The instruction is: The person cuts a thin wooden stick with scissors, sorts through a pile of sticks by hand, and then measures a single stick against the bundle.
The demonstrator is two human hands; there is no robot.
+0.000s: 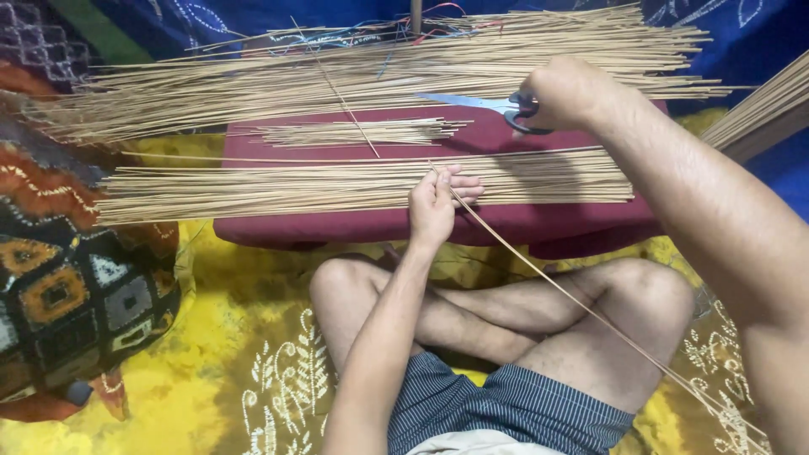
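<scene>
Seated cross-legged on a yellow patterned cloth (202, 354), a person works thin pale bamboo sticks across a low maroon cushioned board (354, 226). The left hand (434, 206) pinches one long single stick (556, 282) between thumb and fingers at the near row of sticks (278, 187); that stick slants away toward the near right, over the knee. The right hand (566, 91) is closed around the dark handles of steel scissors (484, 104), blades pointing left over the board. By the look of it, a stick is being picked out for trimming, so the scissors would have to come across to the held stick. A small bundle (354, 132) lies mid-board, a broad heap of sticks (379, 72) along the far edge, and a geometric patterned cushion (76, 286) at left; one stray stick lies crosswise over the piles.
</scene>
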